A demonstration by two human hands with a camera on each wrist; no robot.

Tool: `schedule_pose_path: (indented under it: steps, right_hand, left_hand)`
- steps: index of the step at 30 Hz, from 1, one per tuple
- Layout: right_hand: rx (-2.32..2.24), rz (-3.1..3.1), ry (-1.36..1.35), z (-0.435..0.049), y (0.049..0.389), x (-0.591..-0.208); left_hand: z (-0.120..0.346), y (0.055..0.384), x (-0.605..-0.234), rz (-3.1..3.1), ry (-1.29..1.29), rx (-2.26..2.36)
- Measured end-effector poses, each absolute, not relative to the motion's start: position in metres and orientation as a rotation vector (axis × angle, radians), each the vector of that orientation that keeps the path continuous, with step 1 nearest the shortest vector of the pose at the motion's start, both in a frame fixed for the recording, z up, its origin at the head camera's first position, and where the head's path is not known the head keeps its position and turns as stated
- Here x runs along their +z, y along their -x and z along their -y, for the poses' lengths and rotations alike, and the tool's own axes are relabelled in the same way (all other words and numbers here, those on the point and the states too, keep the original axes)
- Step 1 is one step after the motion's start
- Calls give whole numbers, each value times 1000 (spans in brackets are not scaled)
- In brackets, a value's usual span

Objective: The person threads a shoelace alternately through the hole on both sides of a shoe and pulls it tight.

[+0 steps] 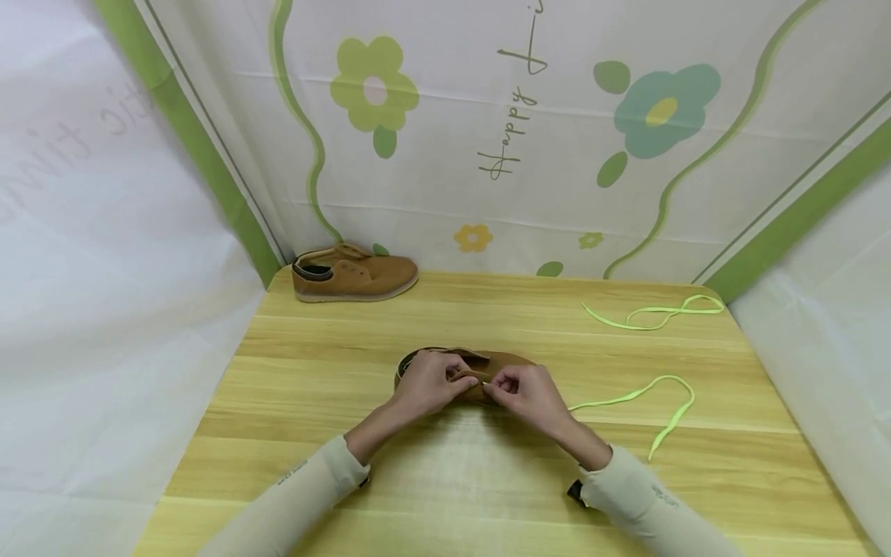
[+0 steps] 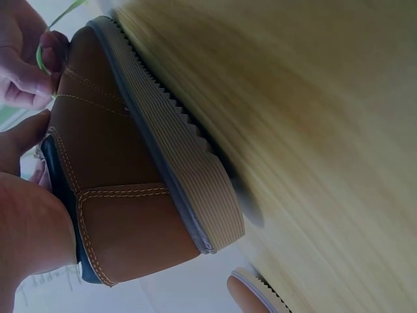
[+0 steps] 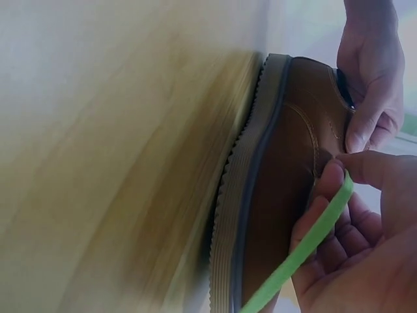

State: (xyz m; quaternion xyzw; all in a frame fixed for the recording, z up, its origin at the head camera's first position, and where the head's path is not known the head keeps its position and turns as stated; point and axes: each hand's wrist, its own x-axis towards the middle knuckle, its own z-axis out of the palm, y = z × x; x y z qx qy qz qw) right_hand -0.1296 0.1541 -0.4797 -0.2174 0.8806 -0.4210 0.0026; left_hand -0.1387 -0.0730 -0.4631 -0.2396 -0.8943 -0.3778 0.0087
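A brown leather shoe [image 1: 517,360] lies on the table in front of me, toe to the right. My left hand [image 1: 426,383] holds its near lacing flap, thumb outside and fingers reaching into the opening. Close beside the thumb, my right hand [image 1: 534,396] pinches the end of a yellow-green shoelace [image 1: 674,422] against the flap at the eyelets. In the right wrist view the shoelace [image 3: 303,251] runs from the pinching fingertips down past the shoe's side. Whether the tip is inside an eyelet is hidden by the fingers.
A matching brown shoe [image 1: 390,275] without a lace stands at the back left of the wooden table [image 1: 313,333]. Another yellow-green shoelace [image 1: 708,311] lies looped at the back right. Printed white fabric walls [image 1: 431,170] enclose the table's back and sides.
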Motion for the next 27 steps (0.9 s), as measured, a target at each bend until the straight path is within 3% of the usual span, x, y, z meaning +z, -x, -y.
schedule_pose_path:
  steps: [9, 27]
  right_hand:
    - [-1361, -2857, 646, -151, 128, -480]
    - [-1367, -2707, 876, -155, 135, -480]
  left_hand:
    - [73, 138, -464, 2784, 774, -1226]
    - [72, 135, -469, 2531, 923, -1091]
